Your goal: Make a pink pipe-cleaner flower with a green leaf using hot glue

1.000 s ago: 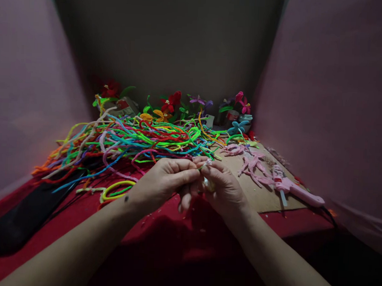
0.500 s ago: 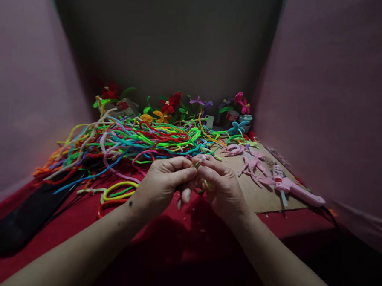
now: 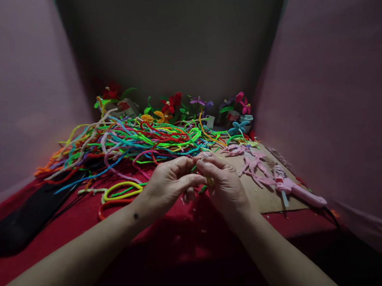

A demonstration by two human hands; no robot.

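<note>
My left hand point(image 3: 169, 182) and my right hand point(image 3: 225, 183) meet over the near side of the pile, fingers closed in a pinch. A short green pipe cleaner point(image 3: 193, 168) shows between the fingertips of both hands. A bit of yellow shows beneath my right fingers, too covered to make out. Just beyond the hands spreads a heap of many-coloured pipe cleaners point(image 3: 165, 135). Left of my left wrist lie a yellow loop point(image 3: 119, 190) and an orange-red loop point(image 3: 106, 209), the latter partly hidden by my forearm.
On a cardboard sheet point(image 3: 255, 199) at right rest pink pipe-cleaner pieces point(image 3: 255, 167) and a pink glue gun point(image 3: 303, 194). Pipe-cleaner flowers point(image 3: 172, 101) and small jars point(image 3: 246, 120) stand at the back. A black flat object point(image 3: 23, 224) lies left on the red cloth point(image 3: 180, 232).
My left thumb has slid right, across toward my right fingers. Both hands have shifted slightly to the right, and more green shows between and below them.
</note>
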